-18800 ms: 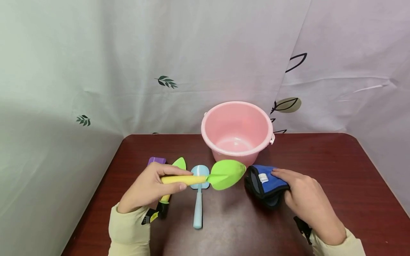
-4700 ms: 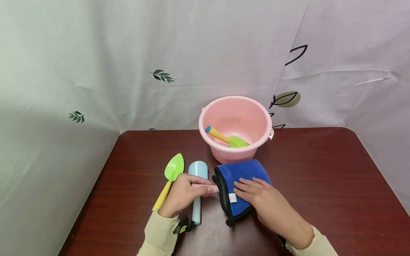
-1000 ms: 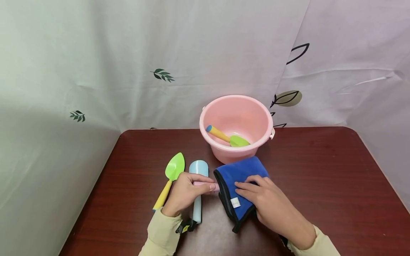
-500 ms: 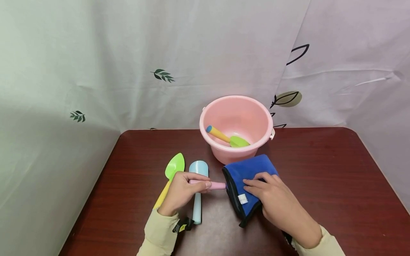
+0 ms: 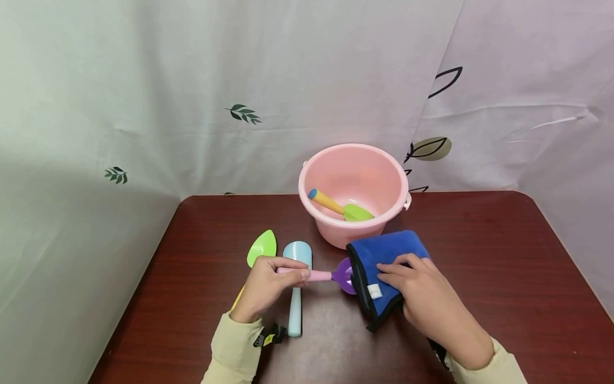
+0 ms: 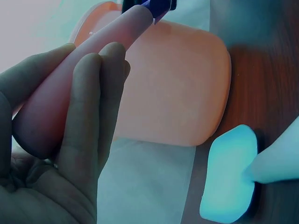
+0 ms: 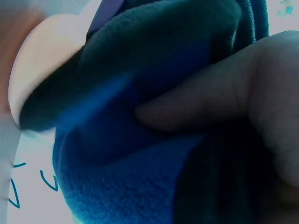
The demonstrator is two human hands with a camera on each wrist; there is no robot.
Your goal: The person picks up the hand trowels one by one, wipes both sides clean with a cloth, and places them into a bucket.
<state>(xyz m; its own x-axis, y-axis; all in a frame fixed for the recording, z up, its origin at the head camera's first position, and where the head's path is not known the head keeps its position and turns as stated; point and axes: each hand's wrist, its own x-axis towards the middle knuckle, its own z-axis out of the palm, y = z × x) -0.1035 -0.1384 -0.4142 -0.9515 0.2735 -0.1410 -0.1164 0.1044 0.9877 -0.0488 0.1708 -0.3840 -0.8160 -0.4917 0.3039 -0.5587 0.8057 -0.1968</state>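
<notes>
In the head view my left hand (image 5: 264,288) pinches the pink handle of a toy shovel (image 5: 318,276), held level above the table. Its purple blade (image 5: 343,276) is partly visible; the far end is hidden in a folded blue cloth (image 5: 388,248) with black edging and a white tag. My right hand (image 5: 429,296) grips that cloth from the right, fingers on top. The right wrist view shows the thumb (image 7: 187,102) pressed into the fold of the cloth. In the left wrist view, fingers and thumb lie along the pink handle (image 6: 88,60).
Behind the cloth stands a pink bucket (image 5: 354,224) with a green trowel (image 5: 357,212) inside. A light blue scoop (image 5: 295,314) lies under the pink handle. Left of it, another green trowel (image 5: 263,248) is partly covered by my left hand. White curtains hang behind the brown table (image 5: 479,240).
Over the last second the cloth and my right hand slid right along the shovel while my left hand drew slightly left, uncovering part of the purple blade. Earlier, a green trowel went into the bucket.
</notes>
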